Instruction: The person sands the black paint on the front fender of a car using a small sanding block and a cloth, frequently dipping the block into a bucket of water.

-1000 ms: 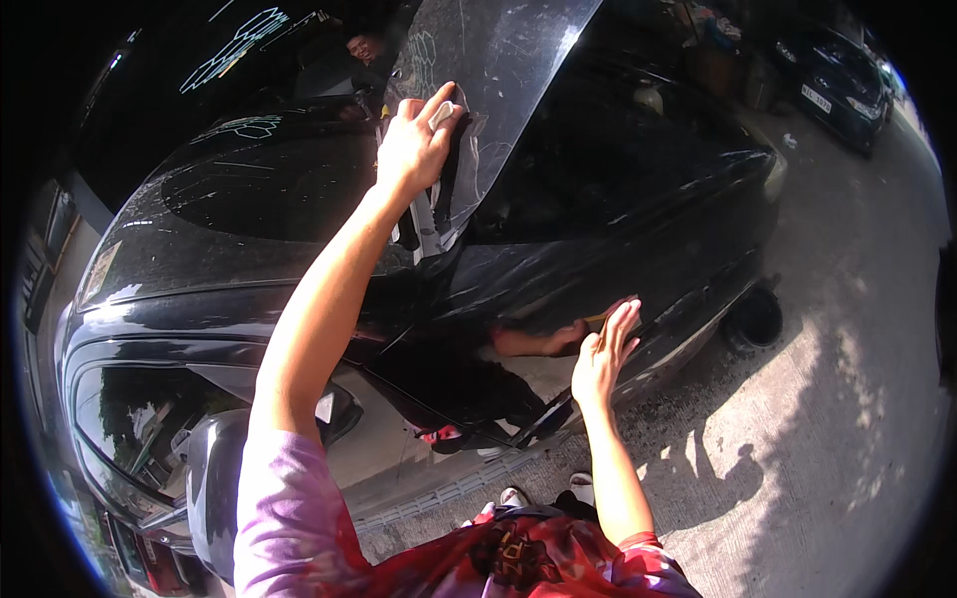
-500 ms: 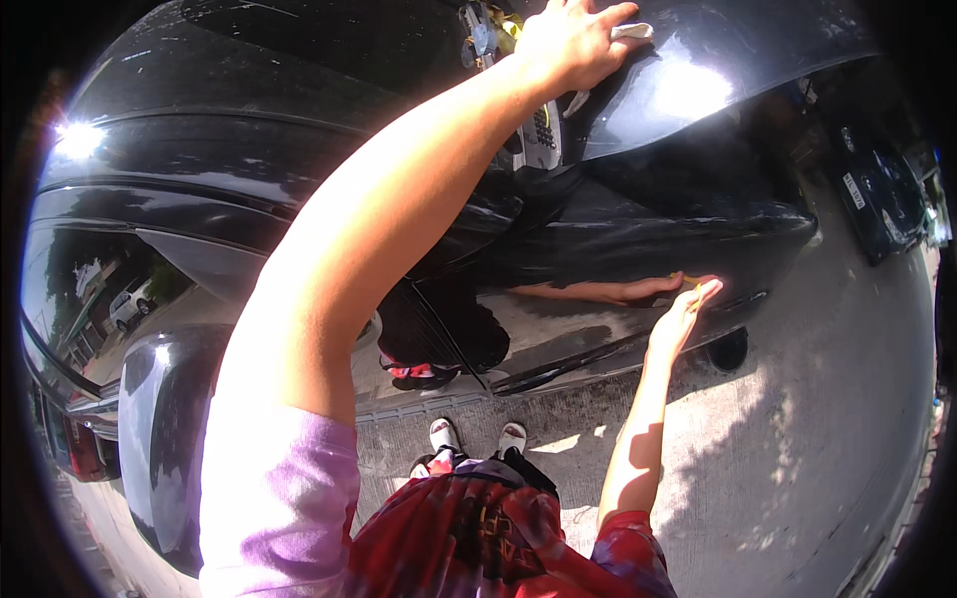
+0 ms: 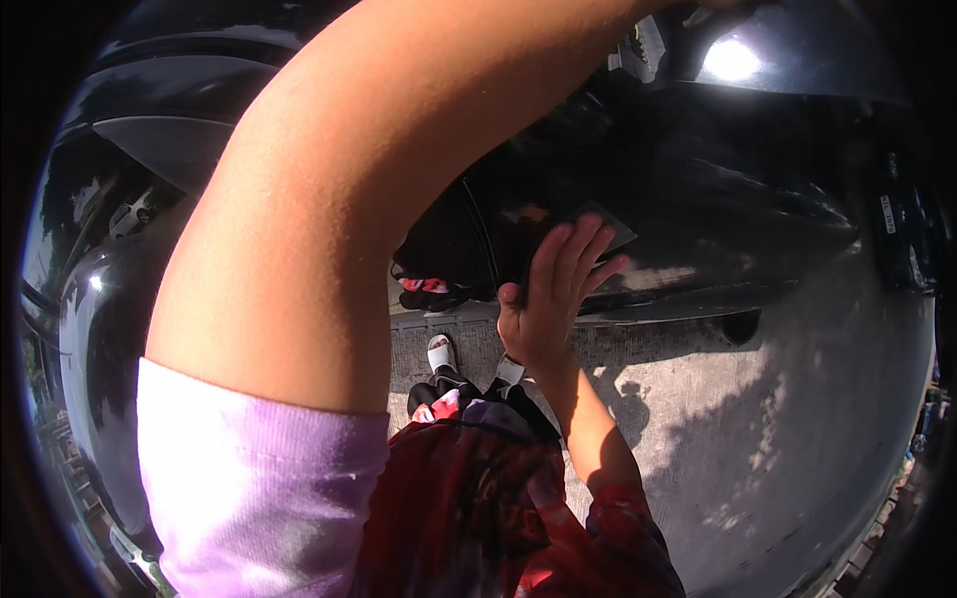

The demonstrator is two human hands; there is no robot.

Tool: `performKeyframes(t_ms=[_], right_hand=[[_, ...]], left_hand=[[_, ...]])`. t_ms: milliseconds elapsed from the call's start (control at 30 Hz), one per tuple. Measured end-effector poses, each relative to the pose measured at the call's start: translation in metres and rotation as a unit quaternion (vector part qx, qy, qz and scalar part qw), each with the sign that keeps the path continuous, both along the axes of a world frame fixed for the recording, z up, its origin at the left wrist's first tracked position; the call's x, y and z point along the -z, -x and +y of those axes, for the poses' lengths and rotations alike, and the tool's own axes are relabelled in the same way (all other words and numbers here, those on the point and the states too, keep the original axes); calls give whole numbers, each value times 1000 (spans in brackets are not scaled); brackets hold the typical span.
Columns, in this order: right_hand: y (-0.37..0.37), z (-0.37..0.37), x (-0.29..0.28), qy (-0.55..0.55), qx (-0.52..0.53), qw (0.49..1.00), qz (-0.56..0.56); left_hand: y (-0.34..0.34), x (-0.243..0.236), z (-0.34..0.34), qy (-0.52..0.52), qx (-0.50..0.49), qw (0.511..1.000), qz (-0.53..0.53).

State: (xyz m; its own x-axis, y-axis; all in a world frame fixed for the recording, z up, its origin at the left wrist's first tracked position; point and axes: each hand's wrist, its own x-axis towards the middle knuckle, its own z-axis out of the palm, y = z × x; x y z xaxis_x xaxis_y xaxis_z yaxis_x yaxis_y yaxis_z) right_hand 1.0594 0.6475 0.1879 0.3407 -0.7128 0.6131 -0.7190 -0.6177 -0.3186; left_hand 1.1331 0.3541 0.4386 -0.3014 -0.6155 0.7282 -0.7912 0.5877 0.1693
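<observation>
A glossy dark car [image 3: 698,169] fills the view in front of me. My left arm stretches up and across toward the hood, and only a dim bit of my left hand [image 3: 710,12] shows at the top edge. Its fingers and anything in them are mostly cut off. My right hand [image 3: 558,294] is raised before the car's side, fingers stretched out and apart, with nothing visible in it. Whether it touches the panel I cannot tell. A grey slotted panel [image 3: 646,50] lies beside the sunlit hood [image 3: 797,50].
The car's side mirror [image 3: 100,399] bulges out at my left. At the far right stands another dark car [image 3: 902,234]. My feet, in white sandals [image 3: 441,352], stand on grey concrete [image 3: 688,429] close to the car's lower edge.
My left hand, seen earlier with a white cloth on the hood, has moved right and mostly out of view. My right hand has come left and nearer from the front side panel, fingers now spread.
</observation>
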Motion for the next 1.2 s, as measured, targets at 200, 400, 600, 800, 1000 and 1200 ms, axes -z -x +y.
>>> performKeyframes(t_ms=[200, 400, 600, 800, 1000, 1200], right_hand=[[69, 27, 106, 15, -81, 978, 190], [36, 5, 56, 37, -58, 980, 188], [117, -10, 51, 21, 198, 974, 111], [104, -79, -4, 3, 170, 968, -186], [119, -39, -3, -106, 229, 930, -267], [302, -172, -26, -182, 358, 849, -343]], left_hand=[[22, -6, -4, -12, -35, 999, 34], [40, 0, -10, -58, -32, 996, 53], [17, 11, -31, -51, -66, 995, 51], [-14, -10, -35, -38, -83, 995, 51], [64, -11, -45, -73, -20, 996, 41], [30, -13, -73, -73, -16, 996, 54]])
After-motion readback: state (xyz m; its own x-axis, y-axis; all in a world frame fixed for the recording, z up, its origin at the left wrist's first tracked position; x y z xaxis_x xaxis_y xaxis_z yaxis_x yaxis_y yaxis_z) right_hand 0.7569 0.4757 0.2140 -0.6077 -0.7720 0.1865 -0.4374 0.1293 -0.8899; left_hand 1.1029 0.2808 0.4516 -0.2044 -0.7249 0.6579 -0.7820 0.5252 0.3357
